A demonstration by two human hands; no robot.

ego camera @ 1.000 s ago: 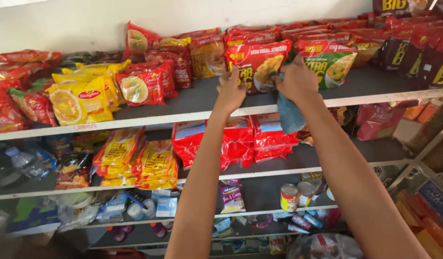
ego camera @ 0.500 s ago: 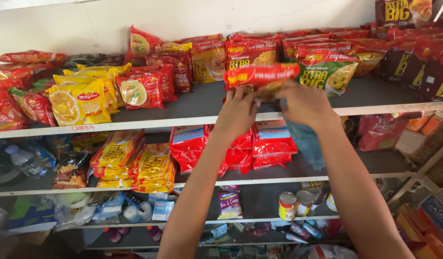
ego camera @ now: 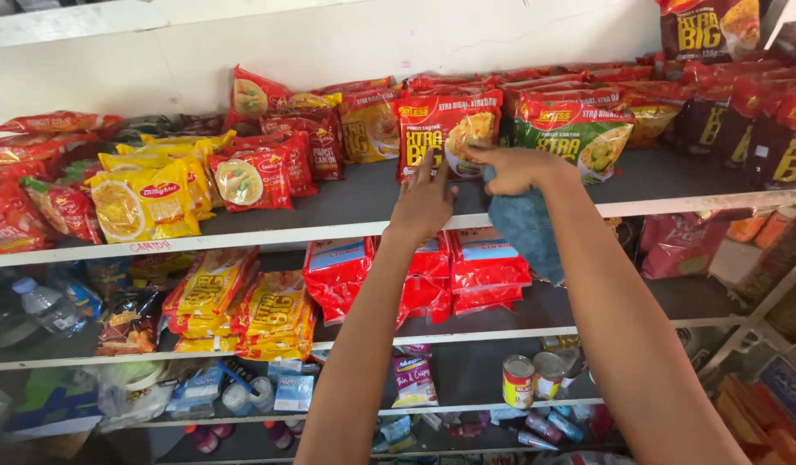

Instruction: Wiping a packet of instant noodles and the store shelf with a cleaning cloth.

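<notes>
Both hands at top shelf [ego camera: 243, 231] front edge. Left hand [ego camera: 425, 200], fingers spread, steadies red noodle pack [ego camera: 445, 133] upright, label facing out. Right hand [ego camera: 517, 168] grips pack's right side, blue cloth [ego camera: 531, 232] pinched beneath, hanging over edge.

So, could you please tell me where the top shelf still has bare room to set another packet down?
The grey top shelf is bare along its front edge, between the red noodle packet and the left hand. More bare board lies right of the green-and-red packet, before the dark maroon packets. The back row and the left end, around the yellow packets, are crowded.
</notes>
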